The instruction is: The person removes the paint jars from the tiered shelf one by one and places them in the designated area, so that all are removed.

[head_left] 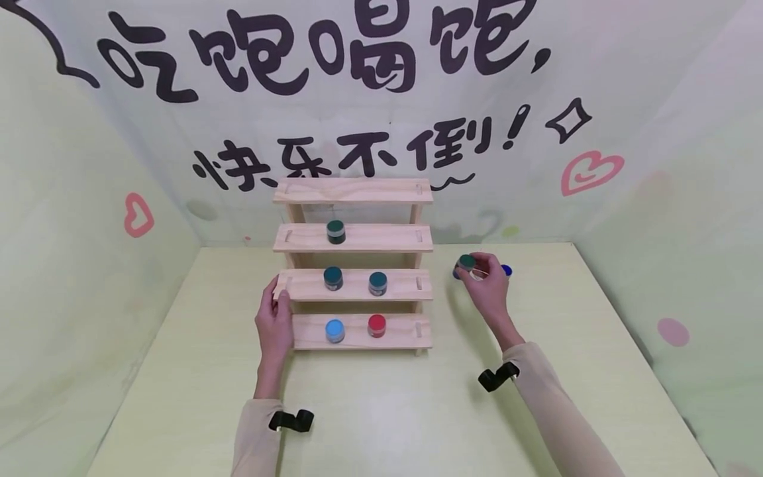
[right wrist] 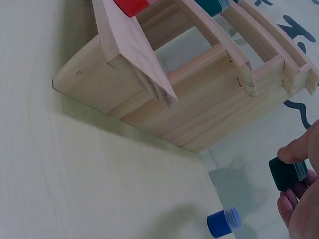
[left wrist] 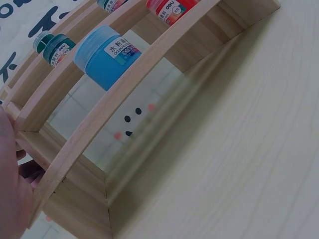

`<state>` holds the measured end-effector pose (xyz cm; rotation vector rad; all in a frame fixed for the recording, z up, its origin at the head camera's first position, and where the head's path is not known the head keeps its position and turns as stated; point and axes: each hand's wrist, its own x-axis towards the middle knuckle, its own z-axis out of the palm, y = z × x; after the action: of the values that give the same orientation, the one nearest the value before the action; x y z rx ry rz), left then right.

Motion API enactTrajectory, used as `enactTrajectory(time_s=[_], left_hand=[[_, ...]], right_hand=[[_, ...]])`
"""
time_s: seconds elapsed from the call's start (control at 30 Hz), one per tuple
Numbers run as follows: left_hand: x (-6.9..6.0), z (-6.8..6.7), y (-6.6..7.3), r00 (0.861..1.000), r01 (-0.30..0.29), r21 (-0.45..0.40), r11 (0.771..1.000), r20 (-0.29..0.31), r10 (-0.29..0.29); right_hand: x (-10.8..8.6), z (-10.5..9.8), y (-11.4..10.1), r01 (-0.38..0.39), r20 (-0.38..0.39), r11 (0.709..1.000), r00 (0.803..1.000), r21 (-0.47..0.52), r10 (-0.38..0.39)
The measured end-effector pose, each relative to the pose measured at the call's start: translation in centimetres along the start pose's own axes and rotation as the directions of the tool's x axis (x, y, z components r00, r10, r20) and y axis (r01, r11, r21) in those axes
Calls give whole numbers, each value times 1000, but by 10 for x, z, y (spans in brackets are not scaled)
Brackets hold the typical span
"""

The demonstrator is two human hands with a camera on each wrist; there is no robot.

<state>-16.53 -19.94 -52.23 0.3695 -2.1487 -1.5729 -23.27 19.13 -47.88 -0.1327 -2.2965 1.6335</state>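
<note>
Right of centre in the frame, my right hand [head_left: 490, 286] pinches a green-lidded jar [head_left: 467, 262] between thumb and fingers; centre-left, my left hand [head_left: 275, 322] grips the wooden rack [head_left: 393, 238], probably to steady it, some fingers being hidden

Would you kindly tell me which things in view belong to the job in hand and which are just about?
In the job, it seems:
- shelf, gripped by the left hand
- held jar, in the right hand
- shelved jars: red, light blue, three green
- blue jar, probably

Just about:
- printed backdrop
- wrist cameras
</note>
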Motion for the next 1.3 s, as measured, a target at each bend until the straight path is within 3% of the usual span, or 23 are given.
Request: enactTrajectory(time_s=[0.57, 1.3], left_hand=[[1, 0, 3, 1000, -6, -24, 1000, -9, 5], [-1, 1, 1, 1000, 9, -1, 1000, -9, -9]], right_hand=[[-5, -2, 37, -150, 43, 983, 987, -103, 155], [-15, 1, 61, -161, 62, 975, 983, -155, 172]])
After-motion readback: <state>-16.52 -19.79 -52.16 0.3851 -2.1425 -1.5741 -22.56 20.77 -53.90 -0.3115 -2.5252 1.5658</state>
